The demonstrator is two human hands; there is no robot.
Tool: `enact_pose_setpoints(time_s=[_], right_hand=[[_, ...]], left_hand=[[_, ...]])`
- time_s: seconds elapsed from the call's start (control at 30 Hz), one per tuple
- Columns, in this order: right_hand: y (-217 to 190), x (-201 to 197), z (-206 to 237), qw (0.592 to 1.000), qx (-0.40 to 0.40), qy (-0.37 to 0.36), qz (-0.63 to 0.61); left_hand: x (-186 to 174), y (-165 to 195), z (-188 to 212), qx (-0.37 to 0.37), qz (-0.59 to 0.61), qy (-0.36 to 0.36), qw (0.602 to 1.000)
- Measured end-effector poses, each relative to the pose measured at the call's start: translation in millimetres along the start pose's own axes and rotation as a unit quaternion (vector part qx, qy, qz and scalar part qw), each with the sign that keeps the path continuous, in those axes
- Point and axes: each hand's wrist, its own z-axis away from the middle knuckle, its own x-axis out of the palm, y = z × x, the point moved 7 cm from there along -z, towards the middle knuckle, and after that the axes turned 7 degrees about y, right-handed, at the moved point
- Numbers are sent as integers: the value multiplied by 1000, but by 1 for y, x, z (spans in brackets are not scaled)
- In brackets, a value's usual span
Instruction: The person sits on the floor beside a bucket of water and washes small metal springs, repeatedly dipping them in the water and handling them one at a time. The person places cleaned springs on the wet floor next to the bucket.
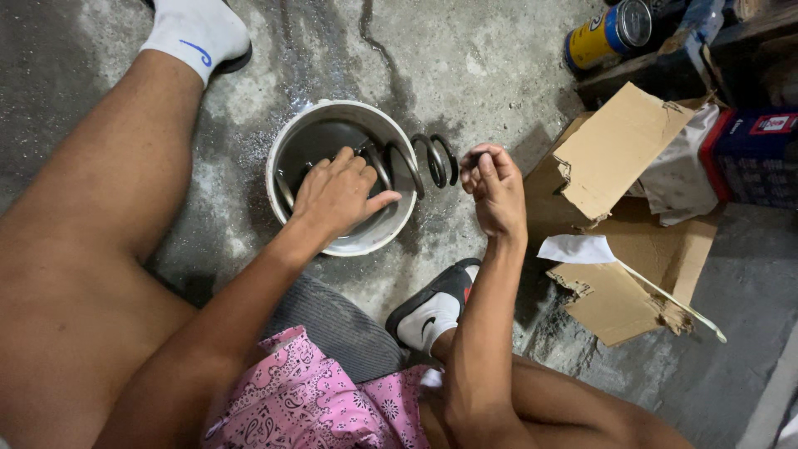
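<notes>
A dark metal coil spring (411, 162) is laid across the right rim of a round white bucket (287, 150), one end down inside the bucket and the other end jutting out over the concrete floor (465, 66). The coils are thick, dark and evenly spaced, with a dull wet sheen; about five turns can be counted, the inner ones partly hidden. The bucket's inside is grey and looks wet, and it is set on the floor near the middle of the view, ringed by a damp, speckled patch.

The left hand (337, 195) is spread palm-down over the bucket's mouth, fingers loosely extended and resting on the inner coils; no closed grasp is seen. The right hand (495, 187) is held just beside the outer end of the spring, fingers curled in toward the thumb; whether anything is pinched between them cannot be told.

Torn cardboard (619, 150) is piled toward the right edge of the floor, and a yellow-and-blue can (603, 35) is lying near the top right corner.
</notes>
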Motion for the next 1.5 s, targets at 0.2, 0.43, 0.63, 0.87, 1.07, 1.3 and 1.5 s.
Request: enact_pose_setpoints(time_s=[0.2,0.43,0.63,0.87,1.07,1.3,1.5], right_hand=[[-3,5,-1,1000,-3,10,24],[-21,15,2,998,-3,8,66],[-44,44,9,974,-66,1,216],[-57,89,26,984,-68,-26,163],[-63,97,36,989,-70,-69,109],[-82,96,48,986,-110,-120,38],[-90,106,54,982,-138,-125,-29]], left_hand=[[1,-1,-1,-10,10,-11,1000],[6,-2,0,-8,-1,-19,1000],[-11,3,-10,-34,10,-13,999],[-68,28,-25,-31,201,155,967],[-45,14,-35,-178,549,41,816],[-37,27,-32,-147,712,-45,685],[-46,37,-31,-138,738,-44,660]])
